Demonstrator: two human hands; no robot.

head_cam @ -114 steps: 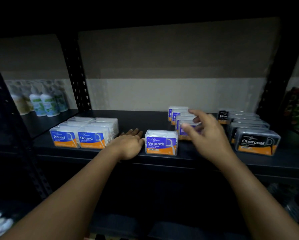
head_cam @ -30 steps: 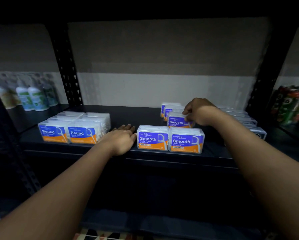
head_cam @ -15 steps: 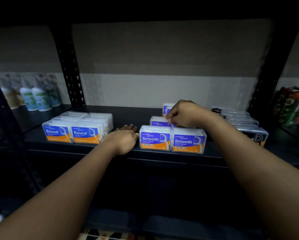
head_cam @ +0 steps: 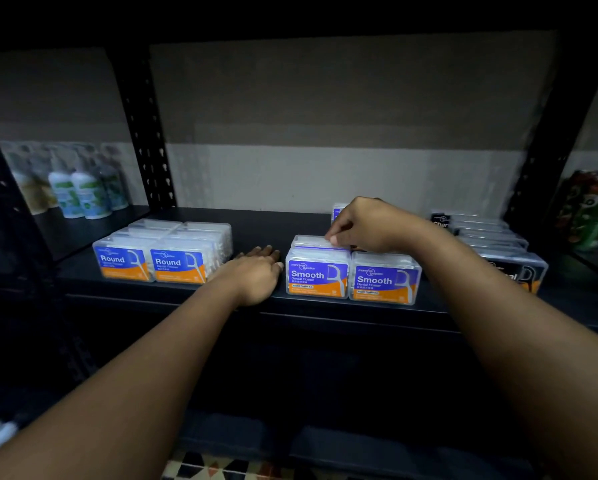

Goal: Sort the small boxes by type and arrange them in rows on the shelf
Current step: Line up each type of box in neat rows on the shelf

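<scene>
A person stands at a dark metal shelf [head_cam: 266, 226], sorting clear boxes of dental flossers by type. The step in hand appears to be building the Smooth group. The right hand [head_cam: 363, 225] reaches over two front Smooth boxes [head_cam: 351, 277], which stand touching side by side at the shelf's front edge, and its fingers [head_cam: 335, 237] pinch the top of a third Smooth box [head_cam: 311, 241] directly behind the left one. The left hand [head_cam: 256, 271] rests flat on the shelf, fingers loosely spread, just left of that group. Round boxes [head_cam: 159, 254] sit grouped further left; Charcoal boxes [head_cam: 491, 244] line up in a row to the right. One more purple-labelled box [head_cam: 337, 213] stands near the back, so the next move probably calls for seating the pinched box squarely, then fetching that one.
</scene>
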